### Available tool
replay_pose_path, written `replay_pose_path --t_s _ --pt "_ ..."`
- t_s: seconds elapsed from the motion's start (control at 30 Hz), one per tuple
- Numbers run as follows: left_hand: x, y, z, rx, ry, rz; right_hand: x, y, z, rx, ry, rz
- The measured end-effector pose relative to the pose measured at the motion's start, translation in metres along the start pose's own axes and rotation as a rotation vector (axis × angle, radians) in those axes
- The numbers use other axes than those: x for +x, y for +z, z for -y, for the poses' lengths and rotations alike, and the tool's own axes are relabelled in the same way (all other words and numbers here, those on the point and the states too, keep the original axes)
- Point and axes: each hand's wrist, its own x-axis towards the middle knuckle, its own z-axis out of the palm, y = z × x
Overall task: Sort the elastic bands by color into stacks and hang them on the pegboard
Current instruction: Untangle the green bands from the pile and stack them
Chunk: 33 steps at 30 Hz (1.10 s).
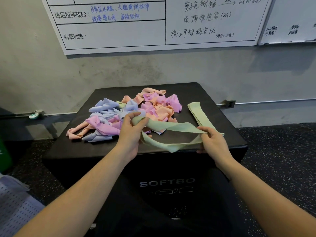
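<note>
Head view: a person is stretching a green elastic band (171, 129) between both hands above a black soft plyo box (222, 147), the left hand (131, 132) pinching one end, the right hand (212, 142) gripping the other. A tangled pile of pink, orange and lilac bands (130, 113) is lying behind, beside a flat green stack (200, 113). A pegboard (15, 207) is showing at lower left.

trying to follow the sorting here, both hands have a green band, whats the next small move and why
Probably lay the green band flat on the green stack at the right of the black box. The left hand and right hand hold it stretched between them, clear of the mixed pile, and that stack is the only sorted one.
</note>
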Motion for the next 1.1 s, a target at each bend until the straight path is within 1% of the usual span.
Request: replay_pose_path --t_s 0.07,0.13,0.2,0.3,0.37,0.43,0.47,0.53,0.6,0.7,0.8,0.87,0.97,1.03,1.1 --pt "0.0 -0.002 0.005 0.0 -0.024 -0.014 -0.001 -0.001 0.001 0.101 0.028 0.001" --pt "-0.001 -0.002 0.011 -0.005 -0.036 -0.026 -0.003 -0.001 0.005 0.296 0.071 0.055" --pt "-0.001 -0.002 0.014 -0.004 -0.045 -0.043 -0.006 -0.001 0.008 0.44 0.082 0.168" --pt "0.003 -0.005 0.012 -0.087 -0.073 -0.081 -0.008 -0.003 0.015 0.648 0.077 0.333" --pt "0.007 -0.007 0.01 -0.15 -0.078 -0.094 -0.011 -0.009 0.019 0.706 0.092 0.44" --pt "0.009 -0.009 0.008 -0.169 -0.087 -0.098 -0.012 -0.014 0.022 0.691 0.106 0.527" --pt "0.009 -0.01 0.007 -0.174 -0.09 -0.098 -0.011 -0.015 0.022 0.691 0.111 0.545" --pt "0.008 -0.011 0.005 -0.197 -0.09 -0.087 -0.007 -0.015 0.02 0.643 0.124 0.51" --pt "0.005 -0.009 0.004 -0.214 -0.076 -0.031 -0.003 -0.013 0.016 0.477 0.12 0.464" --pt "-0.003 -0.002 0.003 -0.248 -0.058 0.059 -0.002 -0.008 0.012 0.194 0.098 0.473" --pt "-0.009 0.008 0.0 -0.27 -0.05 0.133 -0.005 0.001 0.013 0.054 0.061 0.42" --pt "-0.014 0.014 -0.001 -0.273 -0.044 0.173 -0.006 0.007 0.015 0.043 0.021 0.381" --pt "-0.019 0.021 0.002 -0.264 -0.073 0.206 -0.007 0.013 0.02 0.096 -0.03 0.332" --pt "-0.019 0.021 0.008 -0.206 -0.113 0.211 -0.006 0.014 0.024 0.134 -0.071 0.311" --pt "-0.018 0.02 0.015 -0.109 -0.169 0.188 -0.008 0.015 0.029 0.18 -0.116 0.346"
